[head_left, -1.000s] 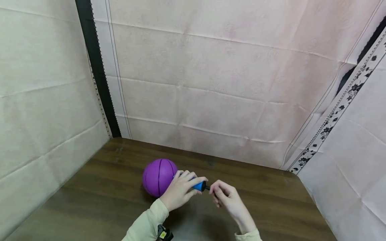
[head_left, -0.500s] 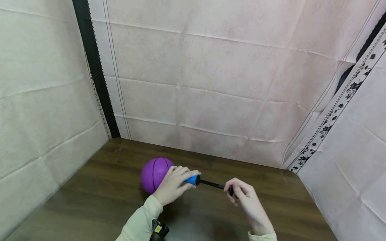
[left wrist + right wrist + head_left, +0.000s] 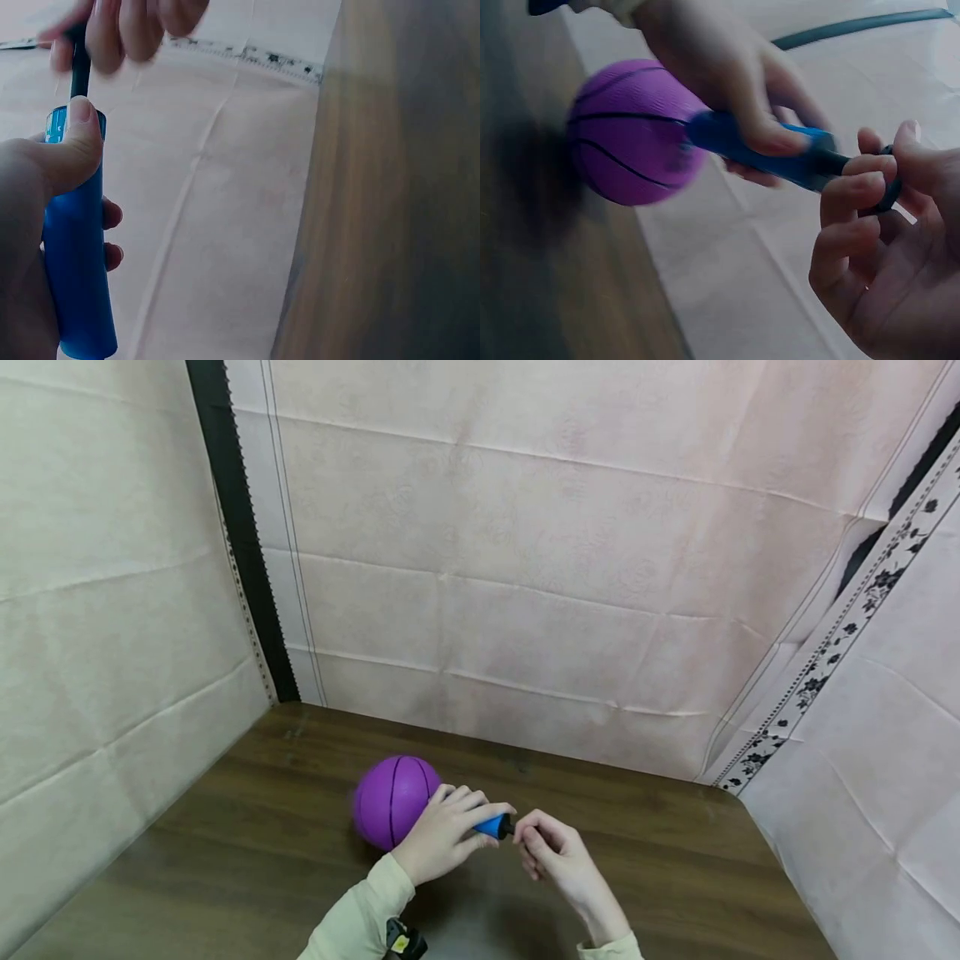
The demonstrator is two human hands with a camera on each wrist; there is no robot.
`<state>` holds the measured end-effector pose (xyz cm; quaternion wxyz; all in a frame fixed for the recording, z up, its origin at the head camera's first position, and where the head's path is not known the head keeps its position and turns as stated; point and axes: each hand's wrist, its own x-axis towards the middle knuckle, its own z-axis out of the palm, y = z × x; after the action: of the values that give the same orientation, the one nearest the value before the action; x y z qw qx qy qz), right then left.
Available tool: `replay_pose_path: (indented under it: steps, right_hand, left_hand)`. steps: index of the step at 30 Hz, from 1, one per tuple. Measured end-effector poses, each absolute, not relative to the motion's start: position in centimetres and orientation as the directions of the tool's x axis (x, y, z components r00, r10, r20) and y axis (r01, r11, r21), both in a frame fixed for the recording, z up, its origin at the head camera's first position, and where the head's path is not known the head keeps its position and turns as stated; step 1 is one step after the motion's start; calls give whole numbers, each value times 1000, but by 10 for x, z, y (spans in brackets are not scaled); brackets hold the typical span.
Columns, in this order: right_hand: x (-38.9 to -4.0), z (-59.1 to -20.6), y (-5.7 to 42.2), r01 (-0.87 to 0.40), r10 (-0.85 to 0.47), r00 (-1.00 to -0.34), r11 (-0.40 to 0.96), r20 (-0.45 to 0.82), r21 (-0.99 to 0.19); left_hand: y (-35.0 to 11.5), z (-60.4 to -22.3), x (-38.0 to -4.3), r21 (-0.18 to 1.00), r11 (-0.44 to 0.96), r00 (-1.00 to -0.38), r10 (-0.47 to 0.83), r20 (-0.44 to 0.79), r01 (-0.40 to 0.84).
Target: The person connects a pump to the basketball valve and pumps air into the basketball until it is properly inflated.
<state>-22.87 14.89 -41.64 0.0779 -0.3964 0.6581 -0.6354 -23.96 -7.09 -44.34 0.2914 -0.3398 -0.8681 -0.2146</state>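
Note:
A purple ball (image 3: 392, 803) with black seams, like a small basketball, rests on the table. My left hand (image 3: 444, 837) grips the blue barrel of a hand pump (image 3: 76, 247), its thumb near the barrel's top in the left wrist view. The pump's far end meets the ball's side in the right wrist view; whether a needle sits in the ball is hidden. With curled fingers my right hand (image 3: 555, 856) holds the pump's black handle (image 3: 889, 180), close to the barrel. Only a short length of the black rod shows between handle and barrel.
The brown wooden table (image 3: 637, 893) spreads around the hands. Pale creased cloth (image 3: 510, 568) hangs behind it, with more cloth on the left (image 3: 112, 652) and right (image 3: 885, 760) sides. A black strapped device (image 3: 406, 940) sits at the left wrist.
Half a second ago the handle was drawn far out to the right with a long rod showing; now it is back in near the barrel, much as one second ago. The ball shifted slightly right.

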Motion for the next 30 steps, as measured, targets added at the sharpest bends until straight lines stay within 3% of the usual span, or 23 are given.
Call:
replay_pose_path:
  steps: [6, 10, 13, 20, 27, 30]
  right_hand:
    - [-227, -420, 142, -421, -587, -719, -61, 374, -905]
    - [-223, -409, 149, -381, -569, -761, 5, 311, -924]
    - [-219, -398, 163, -400, -537, -772, -5, 340, -917]
    - [-214, -384, 185, -463, -558, -712, -86, 428, -882]
    - [-218, -398, 163, -368, -512, -790, -44, 337, -929]
    - [-221, -408, 148, -342, -527, -794, -23, 302, -939]
  left_hand:
    - [-69, -445, -239, 218, 621, -577, 463, 673, 753]
    - [-76, -443, -242, 246, 619, -598, 459, 657, 746]
    - [-81, -440, -245, 268, 641, -624, 427, 654, 719]
    - [-86, -436, -247, 305, 658, -663, 401, 632, 688]
    - [-76, -437, -242, 232, 670, -620, 423, 661, 705]
    - [-69, -441, -238, 220, 661, -607, 437, 663, 717]
